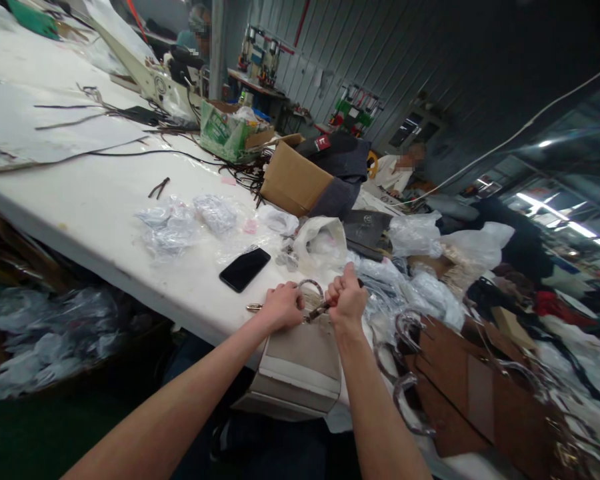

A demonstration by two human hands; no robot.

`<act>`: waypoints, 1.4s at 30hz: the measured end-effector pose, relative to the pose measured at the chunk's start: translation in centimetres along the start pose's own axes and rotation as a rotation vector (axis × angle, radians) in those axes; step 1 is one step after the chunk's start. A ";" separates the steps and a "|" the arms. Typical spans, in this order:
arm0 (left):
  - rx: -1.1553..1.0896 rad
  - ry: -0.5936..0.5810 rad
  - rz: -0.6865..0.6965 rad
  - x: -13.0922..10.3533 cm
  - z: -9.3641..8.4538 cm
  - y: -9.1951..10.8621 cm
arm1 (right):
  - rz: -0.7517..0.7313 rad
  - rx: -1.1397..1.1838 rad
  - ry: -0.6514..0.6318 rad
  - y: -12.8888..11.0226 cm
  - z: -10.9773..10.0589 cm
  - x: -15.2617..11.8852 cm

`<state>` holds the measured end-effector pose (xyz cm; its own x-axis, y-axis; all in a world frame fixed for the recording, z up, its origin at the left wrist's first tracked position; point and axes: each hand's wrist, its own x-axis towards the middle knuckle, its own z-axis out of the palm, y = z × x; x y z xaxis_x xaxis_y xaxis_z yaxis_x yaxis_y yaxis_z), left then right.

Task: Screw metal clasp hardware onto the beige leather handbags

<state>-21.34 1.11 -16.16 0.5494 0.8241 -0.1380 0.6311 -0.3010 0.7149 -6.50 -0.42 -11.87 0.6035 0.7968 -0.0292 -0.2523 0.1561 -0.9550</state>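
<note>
A beige handbag point(300, 367) stands upright at the near edge of the white table point(105, 213). My left hand point(281, 307) grips the bag's top edge beside its wrapped ring handle point(311, 287). My right hand point(347, 298) is fisted around a dark-handled tool point(319, 311) whose tip meets the bag's top by the handle. A metal piece point(254, 307) sticks out left of my left hand.
A black phone point(245, 269) lies just beyond my hands, with crumpled plastic bags point(180, 223) further left. Brown handbags point(460, 387) with wrapped handles are stacked at right. A cardboard box point(293, 181), pliers point(159, 187), cords, and a seated person's white top point(391, 172) are further back.
</note>
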 end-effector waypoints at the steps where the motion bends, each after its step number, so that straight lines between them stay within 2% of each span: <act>1: -0.001 -0.008 -0.005 0.0 0.0 0.0 | 0.032 -0.010 0.011 0.1 0.2 0.5; 4: -0.007 -0.019 -0.018 0.1 -0.1 0.1 | 0.130 -0.066 -0.041 0.5 1.0 1.2; 7: -0.012 -0.023 -0.023 0.0 -0.3 0.3 | 0.140 -0.106 -0.092 0.7 1.8 0.9; 12: -0.030 -0.030 -0.020 -0.1 -0.5 0.3 | -0.098 -0.249 -0.110 1.2 2.3 -1.9; 18: -0.029 -0.108 -0.023 -0.1 -1.2 0.3 | -0.396 -0.425 -0.113 2.5 -0.8 -6.6; 21: -0.005 -0.093 -0.042 -0.2 -1.3 0.5 | -0.433 -0.402 -0.095 2.6 -1.5 -7.5; 25: -0.004 -0.071 -0.025 -0.4 -1.0 0.4 | -0.334 -0.144 -0.025 2.3 -0.2 -6.6; 27: -0.005 -0.066 -0.016 -0.4 -0.8 0.2 | -0.275 -0.112 -0.055 1.9 0.5 -5.6; 29: -0.003 -0.055 -0.018 -0.3 -0.6 0.0 | -0.173 -0.085 -0.104 0.9 0.3 -4.0; 31: -0.003 -0.048 -0.029 0.0 -0.4 -0.2 | -0.062 -0.026 -0.116 -0.7 -1.3 -1.6; 33: -0.005 -0.048 -0.025 0.2 -0.3 -0.5 | 0.051 -0.035 -0.096 -2.4 -4.1 1.3; 36: 0.009 -0.065 -0.007 0.6 -0.3 -0.5 | 0.305 -0.302 -0.116 -3.8 -8.9 5.5; 39: 0.043 -0.066 -0.012 0.7 -0.4 -0.1 | 0.464 -0.466 -0.151 -3.0 -12.0 7.7; 42: 0.047 -0.047 -0.013 0.5 -0.7 0.4 | 0.463 -0.545 -0.141 -0.8 -13.0 8.0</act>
<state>-21.19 1.77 -15.48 0.5655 0.8047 -0.1804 0.6629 -0.3134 0.6799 8.36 -1.78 -15.16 0.4139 0.7837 -0.4631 -0.0236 -0.4993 -0.8661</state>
